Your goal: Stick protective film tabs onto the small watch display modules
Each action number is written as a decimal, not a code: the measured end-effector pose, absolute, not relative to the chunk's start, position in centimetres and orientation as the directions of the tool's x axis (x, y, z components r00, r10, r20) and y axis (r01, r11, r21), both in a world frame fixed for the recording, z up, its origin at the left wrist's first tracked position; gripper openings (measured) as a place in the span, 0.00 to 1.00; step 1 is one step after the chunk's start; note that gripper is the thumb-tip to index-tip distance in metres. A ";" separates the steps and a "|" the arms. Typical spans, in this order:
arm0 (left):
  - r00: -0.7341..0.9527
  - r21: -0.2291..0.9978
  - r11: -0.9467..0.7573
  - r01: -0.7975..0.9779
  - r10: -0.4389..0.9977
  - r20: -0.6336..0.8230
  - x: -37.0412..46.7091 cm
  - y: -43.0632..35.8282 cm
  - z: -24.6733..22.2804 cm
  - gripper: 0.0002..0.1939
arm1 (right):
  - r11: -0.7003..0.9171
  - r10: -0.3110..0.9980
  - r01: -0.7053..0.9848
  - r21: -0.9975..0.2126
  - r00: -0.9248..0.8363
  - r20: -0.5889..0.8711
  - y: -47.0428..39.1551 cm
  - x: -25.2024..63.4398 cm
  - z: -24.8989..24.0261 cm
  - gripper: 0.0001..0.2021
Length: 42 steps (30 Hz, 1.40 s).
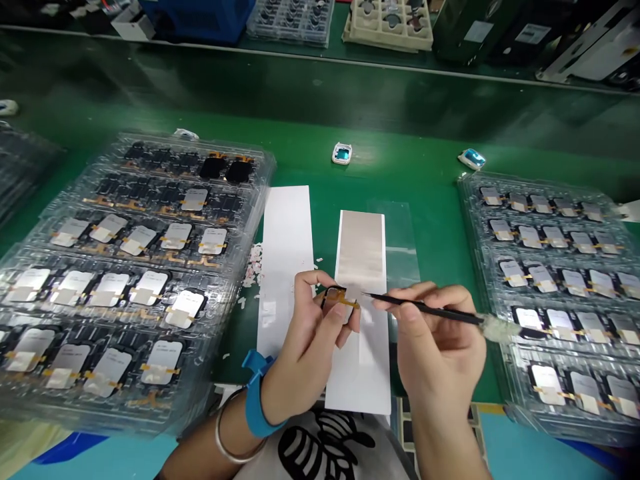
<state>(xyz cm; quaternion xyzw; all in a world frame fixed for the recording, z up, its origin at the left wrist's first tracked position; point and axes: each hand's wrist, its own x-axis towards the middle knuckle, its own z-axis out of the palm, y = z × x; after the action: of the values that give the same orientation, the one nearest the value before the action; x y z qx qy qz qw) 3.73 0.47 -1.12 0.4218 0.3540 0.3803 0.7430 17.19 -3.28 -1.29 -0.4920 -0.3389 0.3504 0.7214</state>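
Between the thumb and fingers of my left hand [313, 333] is a small display module [346, 312] with an orange flex cable and a silvery back. My right hand [440, 340] grips black tweezers [430, 308], wrapped with pale tape near the rear. The tweezer tips are close to a small greyish piece [353, 293] at the module's upper edge; I cannot tell whether they pinch it. Under both hands lies a white backing sheet [370, 373] bearing a grey-beige adhesive strip [363, 247]. A second white strip [287, 233] lies to its left.
A clear tray of display modules [200, 360] stands at the left, and another tray [475, 200] at the right. Pink-white scraps [254, 263] lie beside the left strip. Behind are white-framed cases [342, 154] and a shelf edge [320, 57] with boxes.
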 end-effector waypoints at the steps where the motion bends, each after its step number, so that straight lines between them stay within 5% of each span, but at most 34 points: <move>1: 0.459 0.888 0.370 -0.273 0.862 -0.218 3.7 0.5 -1.1 0.04 | 0.275 0.819 -0.141 -0.951 0.552 0.155 -3.4 16.8 -1.4 0.09; 6: 0.467 0.869 0.417 -0.265 0.844 -0.263 3.4 0.5 -0.9 0.10 | 0.250 0.800 -0.127 -0.960 0.586 0.130 -3.6 15.8 -1.9 0.11; 42: 0.407 0.900 0.354 -0.252 0.883 -0.234 4.0 0.2 -1.3 0.07 | 0.266 0.753 -0.085 -0.960 0.639 0.153 -3.3 14.7 -2.3 0.10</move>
<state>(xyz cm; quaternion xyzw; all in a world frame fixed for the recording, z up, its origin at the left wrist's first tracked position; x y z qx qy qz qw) 3.96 0.22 -1.30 0.4140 0.3810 0.3892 0.7293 14.74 -3.32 -2.29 -0.5336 -0.3134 0.2864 0.7314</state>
